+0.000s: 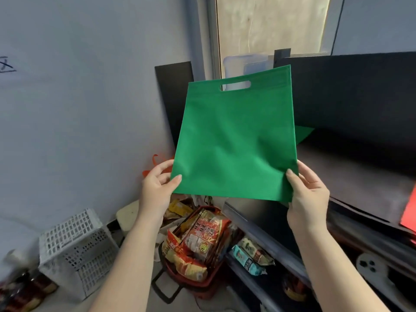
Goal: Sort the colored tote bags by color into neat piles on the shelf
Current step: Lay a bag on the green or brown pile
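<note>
I hold a flat green tote bag (236, 140) up in the air with its cut-out handle at the top. My left hand (157, 190) pinches its lower left corner and my right hand (307, 199) pinches its lower right corner. Behind it a corner of another green bag (304, 134) lies on the dark shelf (360, 176). A red bag (410, 210) shows at the shelf's right edge. An orange bag (155, 163) peeks out behind my left hand, mostly hidden.
Below my hands a red basket (200, 282) holds several snack packets. A white perforated crate (76, 251) stands on the floor at left. More snack packs (249, 257) lie on a lower shelf. The grey wall is at left, a clear plastic bin (245, 64) behind the shelf.
</note>
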Available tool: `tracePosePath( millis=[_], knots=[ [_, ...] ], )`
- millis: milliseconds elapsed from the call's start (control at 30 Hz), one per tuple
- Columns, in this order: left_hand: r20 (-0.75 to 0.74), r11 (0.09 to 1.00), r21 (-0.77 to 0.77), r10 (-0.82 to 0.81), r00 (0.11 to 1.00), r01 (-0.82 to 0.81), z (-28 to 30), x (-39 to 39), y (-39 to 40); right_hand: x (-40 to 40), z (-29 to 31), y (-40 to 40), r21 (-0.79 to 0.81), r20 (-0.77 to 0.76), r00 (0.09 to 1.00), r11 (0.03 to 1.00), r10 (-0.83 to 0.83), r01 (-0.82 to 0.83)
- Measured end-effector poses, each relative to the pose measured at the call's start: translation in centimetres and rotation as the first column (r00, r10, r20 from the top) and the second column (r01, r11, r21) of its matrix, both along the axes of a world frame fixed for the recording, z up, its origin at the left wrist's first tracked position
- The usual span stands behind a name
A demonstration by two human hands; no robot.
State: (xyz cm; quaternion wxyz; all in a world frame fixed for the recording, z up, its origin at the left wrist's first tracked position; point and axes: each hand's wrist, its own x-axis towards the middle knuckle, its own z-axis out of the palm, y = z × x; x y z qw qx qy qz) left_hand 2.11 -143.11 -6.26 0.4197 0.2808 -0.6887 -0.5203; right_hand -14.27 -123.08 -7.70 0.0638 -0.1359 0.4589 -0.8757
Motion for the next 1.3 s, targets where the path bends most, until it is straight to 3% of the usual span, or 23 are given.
tracePosePath(
  millis=[300, 533, 600, 733, 867, 1167, 1233, 1300],
  knots=[
    [0.028, 0.997, -0.043, -0.063, 0.998, 0.064, 0.1, -9.1, -9.3, -7.1, -0.1, -6.5, 0.179, -0.097, 0.979, 0.965, -0.179, 0.194],
    [0.074, 0.958, -0.035, -0.282, 0.957, 0.285, -0.8, -17.0, -15.1, -10.4, -0.5, -8.2, 0.421, -0.247, 0.92, 0.822, -0.303, 0.384],
    [0.099, 0.937, -0.024, -0.345, 0.933, 0.349, -1.3, -19.6, -16.6, -10.9, -0.5, -8.7, 0.505, -0.289, 0.886, 0.729, -0.362, 0.462],
    [0.204, 0.876, 0.0, -0.472, 0.857, 0.483, -1.8, -24.1, -19.0, -11.1, -0.6, -9.8, 0.68, -0.489, 0.774, 0.379, -0.403, 0.627],
    [0.343, 0.814, -0.102, -0.511, 0.788, 0.572, -2.6, -26.9, -20.3, -11.2, -0.6, -10.8, 0.792, -0.548, 0.77, 0.093, -0.326, 0.603],
    [0.57, 0.684, -0.242, -0.473, 0.672, 0.688, -2.3, -29.1, -21.1, -11.6, -0.5, -11.2, 0.876, -0.477, 0.78, -0.149, -0.407, 0.458],
    [0.655, 0.621, -0.317, -0.403, 0.639, 0.717, -1.9, -29.2, -20.8, -11.5, -0.4, -11.2, 0.882, -0.47, 0.786, -0.189, -0.402, 0.431],
    [0.663, 0.555, -0.449, -0.319, 0.678, 0.701, -1.3, -29.0, -20.2, -11.3, -0.2, -10.9, 0.866, -0.499, 0.785, -0.244, -0.366, 0.436]
  ],
)
